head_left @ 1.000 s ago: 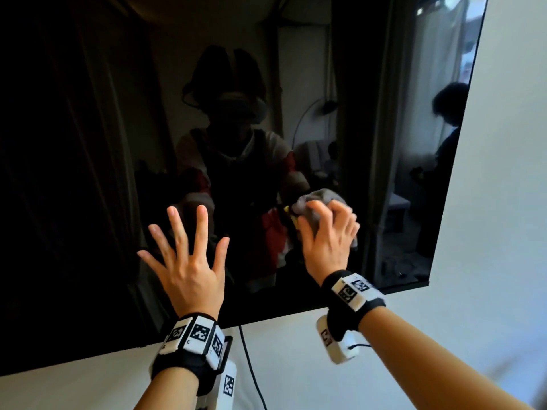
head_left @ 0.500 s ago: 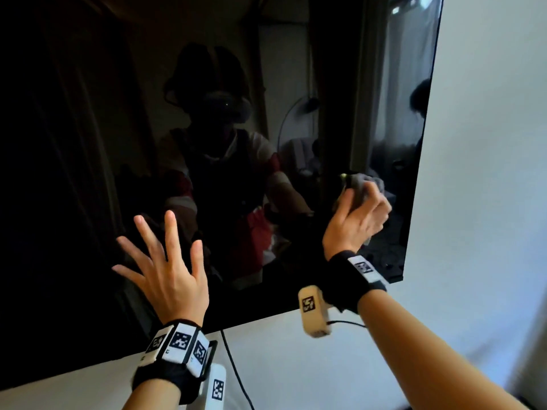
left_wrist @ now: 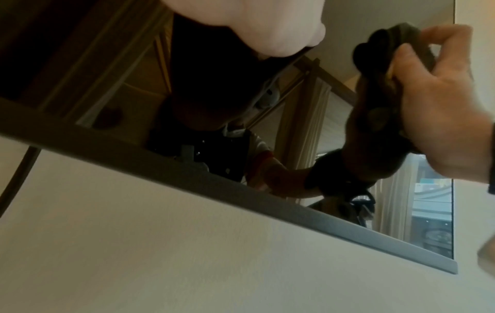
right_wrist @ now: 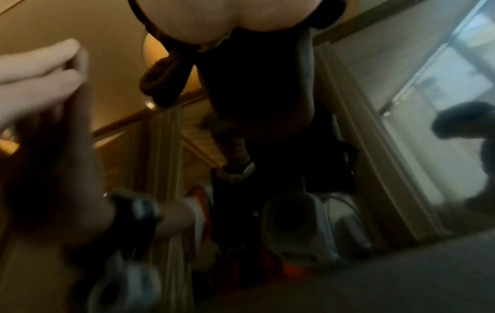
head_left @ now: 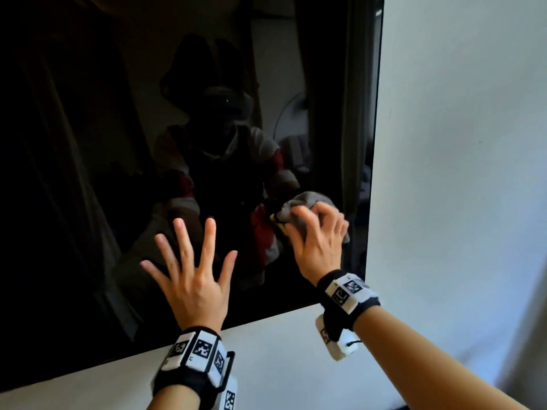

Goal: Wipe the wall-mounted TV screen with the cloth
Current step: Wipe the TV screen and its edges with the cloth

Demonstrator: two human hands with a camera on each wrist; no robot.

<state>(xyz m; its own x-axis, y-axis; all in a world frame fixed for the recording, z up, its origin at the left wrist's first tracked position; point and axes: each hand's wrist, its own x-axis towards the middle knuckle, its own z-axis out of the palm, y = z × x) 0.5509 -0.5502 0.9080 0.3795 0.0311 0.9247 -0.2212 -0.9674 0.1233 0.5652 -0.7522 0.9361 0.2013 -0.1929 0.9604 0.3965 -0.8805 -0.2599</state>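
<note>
The wall-mounted TV screen [head_left: 88, 173] is dark and glossy and mirrors the room. My right hand [head_left: 319, 232] grips a bunched grey cloth [head_left: 307, 202] and holds it against the glass, low down and close to the screen's right edge. My left hand [head_left: 192, 267] lies on the glass to the left of it, with straight, spread fingers. The left wrist view looks up from below at the right hand [left_wrist: 442, 105] curled round the dark cloth [left_wrist: 388, 53], above the TV's lower bezel [left_wrist: 241, 184]. The right wrist view is blurred and shows the left hand [right_wrist: 40, 84] at its left side.
A bare white wall [head_left: 458, 143] runs to the right of the TV and below it. A dark cable [left_wrist: 18, 169] hangs down from under the bezel on the left. The screen's right edge [head_left: 371, 173] is just beyond the cloth.
My right hand has slid the cloth to the right across the glass, from mid-screen to near the right edge. The left hand has stayed spread on the screen.
</note>
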